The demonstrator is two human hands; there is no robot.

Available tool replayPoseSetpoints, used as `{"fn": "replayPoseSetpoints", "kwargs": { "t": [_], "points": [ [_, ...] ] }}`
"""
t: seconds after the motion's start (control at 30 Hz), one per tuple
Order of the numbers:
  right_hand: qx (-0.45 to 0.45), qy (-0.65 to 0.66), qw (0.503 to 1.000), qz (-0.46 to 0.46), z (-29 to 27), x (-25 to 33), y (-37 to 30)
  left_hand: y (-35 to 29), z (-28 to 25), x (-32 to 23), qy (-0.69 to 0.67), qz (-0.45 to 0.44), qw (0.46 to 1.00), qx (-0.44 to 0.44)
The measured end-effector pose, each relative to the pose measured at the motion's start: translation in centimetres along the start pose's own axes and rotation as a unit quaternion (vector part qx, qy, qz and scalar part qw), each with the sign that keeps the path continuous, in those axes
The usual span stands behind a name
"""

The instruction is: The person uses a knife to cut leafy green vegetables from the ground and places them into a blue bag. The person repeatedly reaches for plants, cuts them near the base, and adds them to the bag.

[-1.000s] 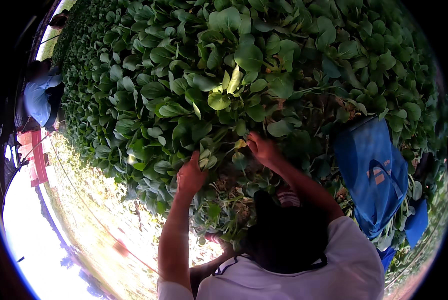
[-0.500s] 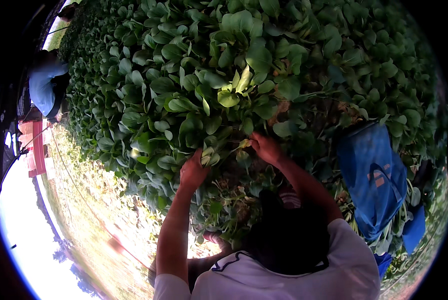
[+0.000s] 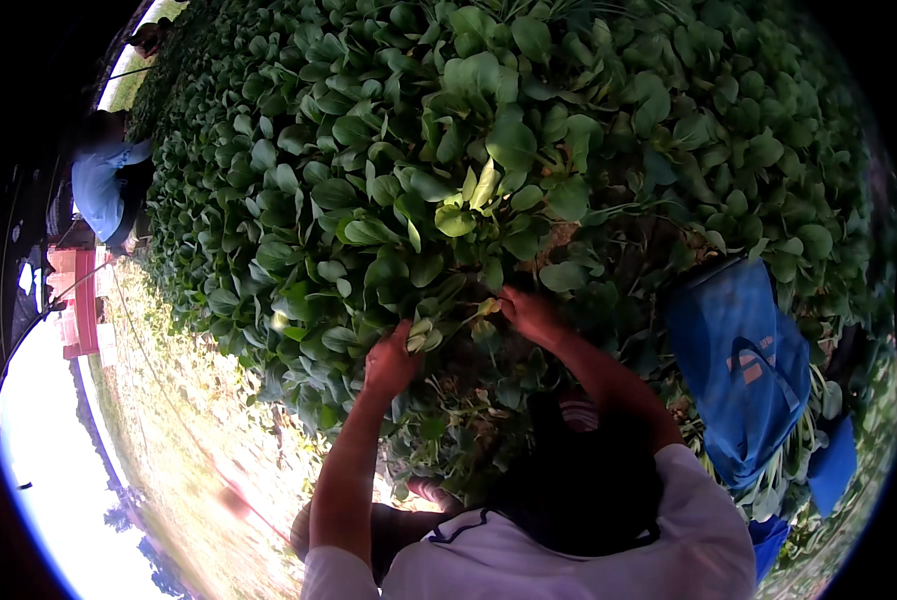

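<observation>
My left hand [image 3: 391, 362] is closed around the stems of a leafy green plant [image 3: 425, 335], whose pale leaves stick out beside the fingers. To its right, my right hand [image 3: 535, 317] is closed in a pinch at a yellowed leaf [image 3: 488, 307], which lies between the two hands. The fingertips of both hands are partly hidden by foliage. Just beyond them stands a plant with bright yellow-green leaves [image 3: 456, 220]. Below the hands, bits of dry and wilted leaf lie on the soil [image 3: 469, 385].
Dense leafy greens [image 3: 339, 130] fill the ground ahead. A blue bag [image 3: 739, 365] lies at the right on cut stems, with more blue sheeting [image 3: 832, 465] near it. At the far left are another person [image 3: 101, 190] in light blue and a red structure [image 3: 77, 310].
The whole scene has shifted slightly downward in view. Both hands keep nearly the same places among the plants, with the same grips.
</observation>
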State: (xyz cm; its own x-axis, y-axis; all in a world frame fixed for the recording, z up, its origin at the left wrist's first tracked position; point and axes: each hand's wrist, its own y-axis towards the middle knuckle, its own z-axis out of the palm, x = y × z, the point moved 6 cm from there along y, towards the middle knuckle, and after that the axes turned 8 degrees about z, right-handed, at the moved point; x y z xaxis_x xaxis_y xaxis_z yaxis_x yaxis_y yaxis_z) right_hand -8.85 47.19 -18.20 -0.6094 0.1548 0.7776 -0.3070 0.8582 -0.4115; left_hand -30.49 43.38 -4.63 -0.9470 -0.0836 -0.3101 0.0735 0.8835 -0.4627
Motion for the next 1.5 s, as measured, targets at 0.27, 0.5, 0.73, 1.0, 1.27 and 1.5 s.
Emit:
{"fn": "replayPoseSetpoints", "kwargs": {
  "t": [0.27, 0.5, 0.73, 1.0, 1.27, 1.5],
  "points": [
    [0.098, 0.479, 0.866, 0.106, 1.1, -3.9, -2.7, -4.7, -1.7, -3.2, -0.023, 0.204, 0.977, -0.059],
    [0.144, 0.527, 0.814, 0.196, -2.1, 1.9, -9.4, -8.7, -1.4, -8.0, 0.039, 0.326, 0.943, -0.059],
    [0.154, 0.522, 0.807, 0.230, -3.7, 2.1, -11.6, -10.4, -1.9, -9.8, 0.030, 0.345, 0.937, -0.051],
    [0.176, 0.490, 0.853, 0.021, -10.9, 4.2, -11.4, -8.0, -0.8, -3.2, -0.556, -0.077, 0.827, 0.016],
    [0.049, 0.484, 0.872, 0.056, -9.1, 4.4, -10.0, -0.4, -0.6, -11.9, -0.283, 0.069, 0.947, 0.139],
    [0.104, 0.045, 0.992, 0.062, -1.8, 1.1, -5.7, 1.1, -0.3, -3.3, 0.028, -0.047, 0.985, 0.165]
  ]
}}
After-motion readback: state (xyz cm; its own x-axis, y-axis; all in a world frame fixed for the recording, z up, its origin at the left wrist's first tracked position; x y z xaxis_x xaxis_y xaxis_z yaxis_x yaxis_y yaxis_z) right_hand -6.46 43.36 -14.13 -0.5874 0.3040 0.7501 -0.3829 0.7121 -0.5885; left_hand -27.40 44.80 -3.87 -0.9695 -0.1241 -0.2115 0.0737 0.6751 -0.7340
